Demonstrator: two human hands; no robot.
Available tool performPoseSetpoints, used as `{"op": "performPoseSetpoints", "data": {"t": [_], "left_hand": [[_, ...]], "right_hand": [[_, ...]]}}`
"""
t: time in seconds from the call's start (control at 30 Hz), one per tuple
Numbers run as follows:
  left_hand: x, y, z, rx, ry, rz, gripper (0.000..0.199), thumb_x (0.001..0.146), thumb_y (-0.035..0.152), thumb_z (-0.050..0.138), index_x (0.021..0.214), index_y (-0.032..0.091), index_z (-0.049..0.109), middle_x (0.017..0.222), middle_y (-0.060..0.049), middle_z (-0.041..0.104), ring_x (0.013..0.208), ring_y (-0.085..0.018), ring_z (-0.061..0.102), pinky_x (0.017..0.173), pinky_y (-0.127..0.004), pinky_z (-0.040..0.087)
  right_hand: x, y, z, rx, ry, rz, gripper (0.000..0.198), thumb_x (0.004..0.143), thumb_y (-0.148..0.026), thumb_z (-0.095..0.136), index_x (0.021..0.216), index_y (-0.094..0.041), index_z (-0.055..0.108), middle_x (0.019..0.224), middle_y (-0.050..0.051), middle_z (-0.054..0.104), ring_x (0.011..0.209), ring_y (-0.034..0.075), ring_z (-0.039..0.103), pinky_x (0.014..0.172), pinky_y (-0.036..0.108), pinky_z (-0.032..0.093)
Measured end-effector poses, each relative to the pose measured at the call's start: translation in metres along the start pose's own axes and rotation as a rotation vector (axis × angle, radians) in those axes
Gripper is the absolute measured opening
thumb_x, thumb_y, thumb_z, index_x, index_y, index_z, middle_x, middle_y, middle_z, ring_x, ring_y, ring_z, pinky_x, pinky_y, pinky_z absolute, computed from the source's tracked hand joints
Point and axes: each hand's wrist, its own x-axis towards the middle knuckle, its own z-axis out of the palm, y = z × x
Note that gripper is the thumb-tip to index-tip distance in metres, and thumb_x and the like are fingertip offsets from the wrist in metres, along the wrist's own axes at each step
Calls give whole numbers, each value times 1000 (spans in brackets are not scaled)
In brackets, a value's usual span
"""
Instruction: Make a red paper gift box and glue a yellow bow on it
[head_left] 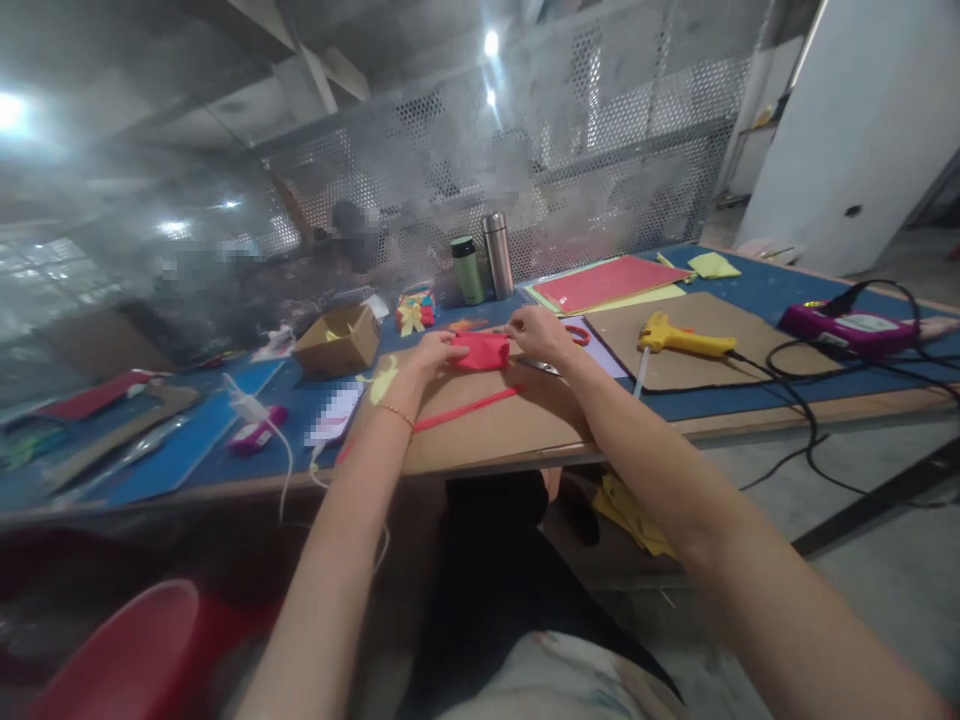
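A small red piece [482, 351], felt or paper, is stretched between my two hands above a brown cardboard sheet [442, 450]. My left hand [437, 353] pinches its left end. At its upper right corner, my right hand [536, 333] has its fingers closed on it. A narrow red strip [472, 406] lies on the cardboard just below. Scissors with a red handle [577, 335] lie partly hidden behind my right wrist. Left of my left hand is a pale yellow cut scrap [384, 382].
A yellow glue gun [686, 340] rests on another cardboard sheet at right, its cord trailing to a purple device [847, 328]. An open carton [337, 345], a phone [335, 412], a green bottle [468, 272] and a steel flask [498, 258] stand or lie around. Red sheets [615, 284] are stacked behind.
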Motion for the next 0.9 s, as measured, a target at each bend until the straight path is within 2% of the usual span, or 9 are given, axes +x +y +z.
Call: {"op": "performPoseSetpoints", "data": {"t": [0.13, 0.3, 0.4, 0.53, 0.63, 0.7, 0.77, 0.83, 0.9], "left_hand": [[-21, 8, -3, -67, 123, 11, 23, 66, 0, 76, 66, 18, 61, 60, 3, 60, 54, -10, 54, 57, -22, 43], [-40, 13, -2, -209, 141, 65, 17, 66, 2, 69, 74, 17, 69, 71, -1, 71, 65, -12, 64, 70, -24, 53], [-46, 13, 1, -310, 125, 74, 15, 68, 6, 69, 79, 17, 71, 77, -2, 75, 73, -14, 69, 75, -26, 55], [-51, 10, 10, -414, 60, 62, 23, 69, 10, 75, 91, 16, 72, 86, -5, 79, 85, -19, 75, 85, -31, 59], [-55, 6, 15, -319, 103, 42, 36, 71, 7, 75, 105, 15, 69, 92, -6, 78, 83, -19, 75, 84, -33, 60], [-57, 4, 17, -185, 149, 114, 52, 74, 5, 74, 125, 15, 66, 104, -8, 78, 87, -19, 75, 84, -33, 60], [-58, 3, 18, -18, 161, 234, 63, 76, 6, 74, 138, 16, 63, 120, -11, 76, 100, -21, 75, 91, -34, 60], [-58, 3, 18, 153, 137, 325, 58, 77, 9, 77, 133, 15, 69, 128, -15, 74, 112, -24, 72, 101, -37, 57], [-57, 2, 17, 271, 97, 361, 46, 76, 12, 80, 122, 14, 76, 125, -15, 77, 115, -27, 71, 106, -40, 54]], "right_hand": [[1, 0, -3, 129, 17, -10, 25, 100, -27, 60, 98, -15, 82, 102, 15, 80, 97, 26, 71, 89, 37, 50], [-7, -5, -4, 436, -43, -4, 35, 102, -41, 63, 119, -13, 76, 121, 16, 78, 110, 26, 71, 98, 38, 54], [-14, -11, -4, 661, -138, -16, 41, 97, -46, 70, 125, -16, 73, 122, 15, 77, 107, 26, 71, 91, 38, 59], [-18, -20, 2, 903, -241, -23, 27, 87, -35, 76, 108, -19, 72, 102, 8, 76, 86, 21, 71, 74, 35, 63], [-18, -24, 10, 884, -243, -7, 20, 80, -22, 75, 100, -18, 70, 94, 4, 75, 79, 18, 69, 73, 32, 61], [-17, -24, 14, 812, -231, -14, 22, 78, -16, 72, 100, -17, 70, 93, 4, 76, 81, 18, 70, 76, 32, 61], [-17, -22, 18, 752, -211, -24, 27, 77, -14, 70, 105, -16, 71, 99, 5, 78, 88, 20, 71, 82, 33, 61], [-17, -20, 21, 712, -187, -44, 32, 78, -14, 70, 109, -16, 70, 108, 8, 79, 97, 23, 73, 89, 37, 61], [-17, -18, 23, 663, -164, -76, 35, 78, -15, 71, 113, -17, 70, 114, 10, 79, 104, 25, 73, 94, 40, 61]]}}
